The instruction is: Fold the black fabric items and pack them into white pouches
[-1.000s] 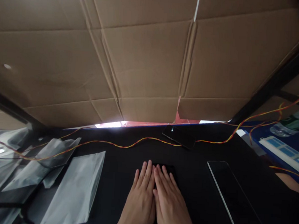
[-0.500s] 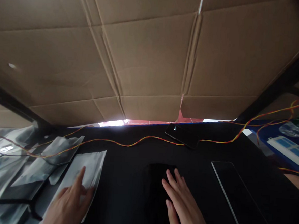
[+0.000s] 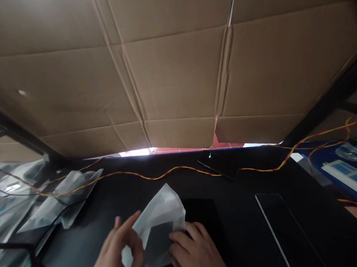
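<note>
One bag, my left hand curled at its left, right hand at its right edge, grips undeterminable

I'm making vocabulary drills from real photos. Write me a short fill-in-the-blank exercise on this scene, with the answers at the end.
1. The translucent bag is ____ the left hand and the right hand.
2. The twisted wire running across the black table is red and ____.
3. The dark slab with a clear edge lies to the ____ of both hands.
4. The brown, creased panel beyond the table is made of ____.

Missing words: between; yellow; right; cardboard.
</note>
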